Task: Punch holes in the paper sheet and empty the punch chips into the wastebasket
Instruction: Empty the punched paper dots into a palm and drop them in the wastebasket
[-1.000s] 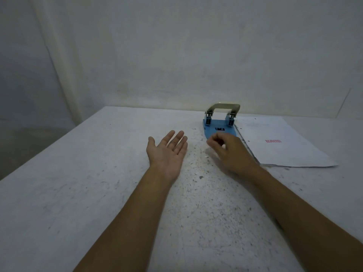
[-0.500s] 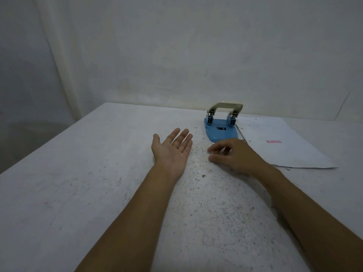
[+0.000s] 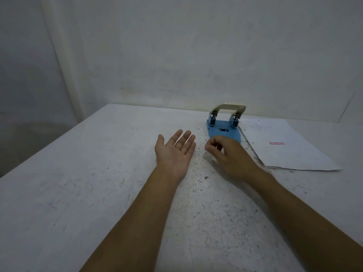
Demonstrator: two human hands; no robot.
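Note:
A blue hole punch with a beige handle stands near the table's far edge. To its right lies a white paper sheet with a red stamp, flat on the table. My left hand rests palm up with its fingers spread, left of the punch, and holds nothing that I can see. My right hand hovers just in front of the punch's base, its fingertips pinched together; anything between them is too small to see. No wastebasket is in view.
The white table is speckled with small dark specks and bits, densest between my hands. A pale wall rises right behind the table's far edge. The table's left edge runs diagonally beside a drop to the floor.
My right hand went from fingers laid flat on the table to a lifted pinch near my left palm. My left hand stayed palm up in place.

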